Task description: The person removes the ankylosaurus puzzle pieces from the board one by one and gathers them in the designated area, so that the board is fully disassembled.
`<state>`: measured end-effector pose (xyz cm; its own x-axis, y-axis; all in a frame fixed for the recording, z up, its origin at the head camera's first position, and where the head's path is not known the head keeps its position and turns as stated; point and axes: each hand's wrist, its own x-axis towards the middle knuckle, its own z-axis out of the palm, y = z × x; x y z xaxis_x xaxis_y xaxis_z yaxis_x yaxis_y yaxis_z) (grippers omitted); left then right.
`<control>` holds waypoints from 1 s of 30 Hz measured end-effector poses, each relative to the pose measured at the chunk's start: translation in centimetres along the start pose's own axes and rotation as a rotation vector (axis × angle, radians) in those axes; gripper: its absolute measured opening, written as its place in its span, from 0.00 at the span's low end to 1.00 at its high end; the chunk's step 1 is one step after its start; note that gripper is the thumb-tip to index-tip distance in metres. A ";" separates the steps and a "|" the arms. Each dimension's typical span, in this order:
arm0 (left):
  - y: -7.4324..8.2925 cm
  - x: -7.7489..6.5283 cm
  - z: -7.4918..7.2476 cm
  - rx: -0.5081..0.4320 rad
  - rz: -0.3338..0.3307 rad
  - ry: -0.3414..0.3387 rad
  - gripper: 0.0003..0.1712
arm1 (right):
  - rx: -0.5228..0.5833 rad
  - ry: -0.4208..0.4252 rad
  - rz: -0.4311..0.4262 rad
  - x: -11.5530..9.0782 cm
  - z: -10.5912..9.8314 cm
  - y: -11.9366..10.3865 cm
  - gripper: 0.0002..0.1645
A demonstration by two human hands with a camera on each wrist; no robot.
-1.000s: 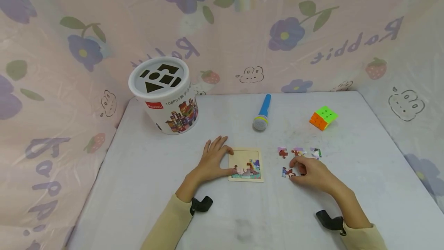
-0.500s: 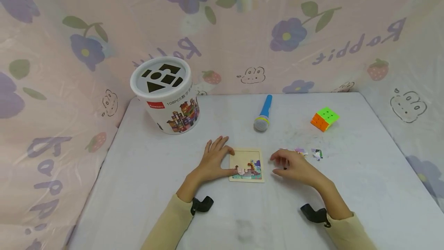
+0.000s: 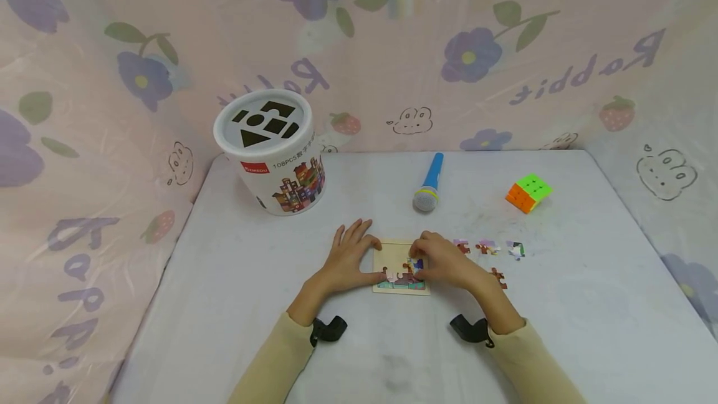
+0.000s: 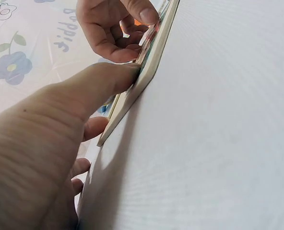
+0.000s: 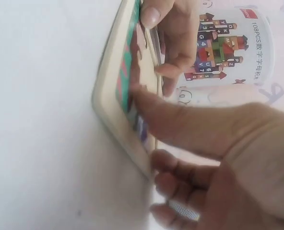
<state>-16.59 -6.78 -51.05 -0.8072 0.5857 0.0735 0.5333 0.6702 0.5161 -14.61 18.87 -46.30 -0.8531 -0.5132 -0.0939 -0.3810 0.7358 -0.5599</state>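
Note:
A small square wooden jigsaw board [image 3: 392, 254] lies on the table, its lower and right parts filled with coloured pieces and its upper left bare wood. The left hand [image 3: 346, 260] rests at its left side, thumb [image 4: 125, 74] on the filled part, index finger at the far left corner, other fingers spread. Over the right side bends the right hand [image 3: 449, 260], thumb [image 5: 156, 112] and fingertips close over the board; the puzzle piece it pinches is mostly hidden. Loose puzzle pieces lie to the right, including a brown one [image 3: 499, 277] and a white-and-green one [image 3: 516, 250].
At the back left stands a white bucket [image 3: 275, 161] with shaped holes in its lid. Behind the board lie a blue toy microphone [image 3: 430, 182] and, further right, a green-and-orange puzzle cube [image 3: 528, 193]. A printed curtain [image 3: 359, 48] borders the white table.
The right hand has moved left from the loose pieces to the board, taking one piece from the lower row. The left hand has kept its place at the board.

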 end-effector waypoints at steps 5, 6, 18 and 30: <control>0.1 0.0 -0.1 0.001 0.017 0.023 0.30 | -0.009 0.020 0.015 0.4 0.4 -0.7 0.18; 0.1 0.0 -0.1 -0.002 0.022 0.027 0.30 | 0.000 0.018 0.013 0.5 0.4 -0.9 0.18; 0.1 0.0 -0.1 0.001 0.009 0.003 0.30 | 0.059 -0.011 0.030 0.5 0.6 -1.1 0.15; 0.0 0.0 -0.2 -0.002 0.016 0.001 0.30 | 0.114 -0.005 0.015 0.6 0.6 -1.0 0.16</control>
<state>-16.62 -6.83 -50.87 -0.7987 0.5960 0.0830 0.5457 0.6595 0.5170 -14.53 17.54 -46.24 -0.8566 -0.5049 -0.1065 -0.3252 0.6884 -0.6483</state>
